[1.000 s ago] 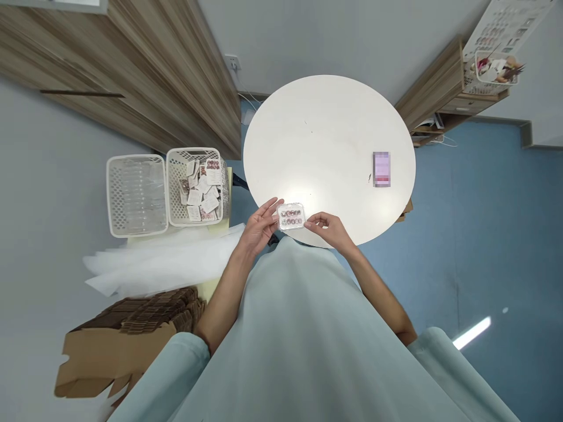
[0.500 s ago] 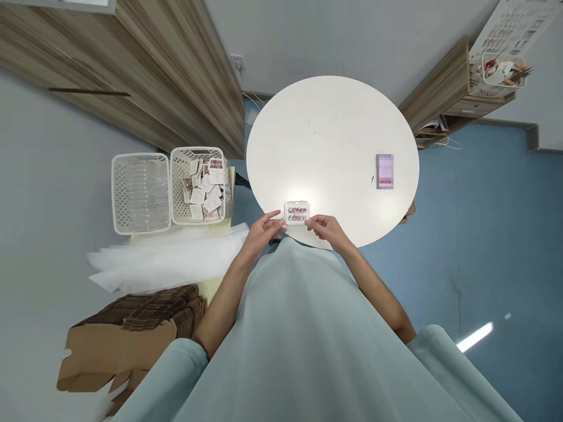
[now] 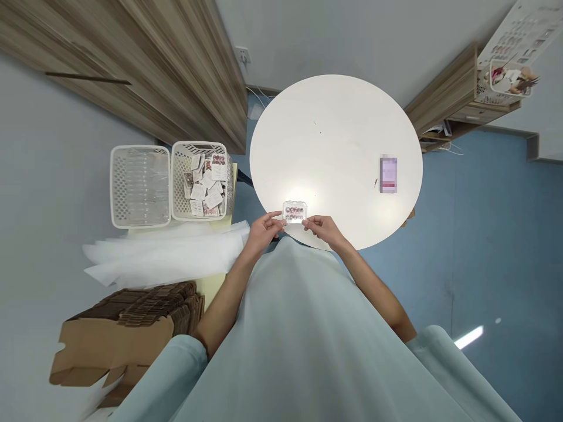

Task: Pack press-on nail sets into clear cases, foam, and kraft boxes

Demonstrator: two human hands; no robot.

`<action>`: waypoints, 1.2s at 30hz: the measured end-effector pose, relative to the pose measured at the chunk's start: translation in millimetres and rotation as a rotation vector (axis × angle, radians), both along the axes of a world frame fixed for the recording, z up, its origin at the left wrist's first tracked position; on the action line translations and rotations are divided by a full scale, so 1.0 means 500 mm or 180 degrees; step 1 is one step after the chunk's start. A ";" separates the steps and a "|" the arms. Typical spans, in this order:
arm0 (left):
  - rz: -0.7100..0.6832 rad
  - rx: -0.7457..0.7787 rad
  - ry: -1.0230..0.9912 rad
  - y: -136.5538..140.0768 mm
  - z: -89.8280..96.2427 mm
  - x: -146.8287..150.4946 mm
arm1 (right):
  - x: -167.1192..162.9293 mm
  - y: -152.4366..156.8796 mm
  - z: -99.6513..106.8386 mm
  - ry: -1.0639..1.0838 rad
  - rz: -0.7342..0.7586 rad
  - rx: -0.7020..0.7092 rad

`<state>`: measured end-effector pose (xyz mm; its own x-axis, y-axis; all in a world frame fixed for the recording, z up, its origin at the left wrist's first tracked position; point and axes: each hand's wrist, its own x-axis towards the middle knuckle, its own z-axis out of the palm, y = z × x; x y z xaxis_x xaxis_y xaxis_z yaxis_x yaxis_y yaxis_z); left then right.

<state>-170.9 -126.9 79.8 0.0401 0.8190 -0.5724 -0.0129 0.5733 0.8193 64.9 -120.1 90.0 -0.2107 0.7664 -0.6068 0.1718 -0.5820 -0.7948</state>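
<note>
A small clear plastic case (image 3: 294, 212) with two rows of dark reddish, shiny pieces is at the near edge of the white round table (image 3: 338, 117). What the pieces are is too small to tell. My left hand (image 3: 264, 228) has its thumb and fingers at the case's lower left corner. Opposite it, my right hand (image 3: 324, 228) pinches the lower right corner between thumb and forefinger. Whether the case rests on the tabletop or is slightly raised, I cannot tell.
Left of the table, one white basket (image 3: 113, 187) holds clear plastic cases, another (image 3: 176, 181) small printed cards. Below them lie white sheets (image 3: 167, 255) and stacked flat cardboard boxes (image 3: 114, 346). A blurred purple item (image 3: 389, 174) lies at the table's right.
The case looks slightly more tilted, and my right fingers have closed in at its lower right corner. My left fingers have drawn a little closer together. The whole view has shifted slightly.
</note>
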 end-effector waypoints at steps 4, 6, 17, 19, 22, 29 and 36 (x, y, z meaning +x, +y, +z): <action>0.0021 0.0063 0.0203 0.013 -0.066 -0.011 | -0.022 0.026 -0.051 -0.0230 0.0149 0.0017; -0.0072 -0.0048 0.0469 0.027 -0.104 -0.014 | -0.037 0.043 -0.088 -0.0364 0.0192 0.0004; -0.0828 -0.0207 0.1893 0.066 -0.202 -0.019 | -0.099 0.078 -0.200 -0.1431 0.0413 -0.0160; -0.0894 -0.0129 0.1988 0.063 -0.200 -0.024 | -0.100 0.075 -0.197 -0.1563 0.0448 -0.0164; -0.0864 -0.0065 0.2075 0.054 -0.187 -0.040 | -0.103 0.073 -0.182 -0.1767 0.0535 -0.0129; -0.0080 0.0041 0.2121 -0.029 -0.130 -0.149 | -0.178 0.086 -0.111 -0.1784 0.0984 0.0565; 0.1098 -0.0357 0.2398 -0.182 -0.148 -0.334 | -0.372 0.088 -0.089 -0.1551 0.1829 0.1205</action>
<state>-338.0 -217.9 5.6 -0.6285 0.6517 -0.4245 0.3256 0.7162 0.6173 -121.1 -76.3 45.7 -0.4115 0.7899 -0.4547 0.7341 -0.0084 -0.6790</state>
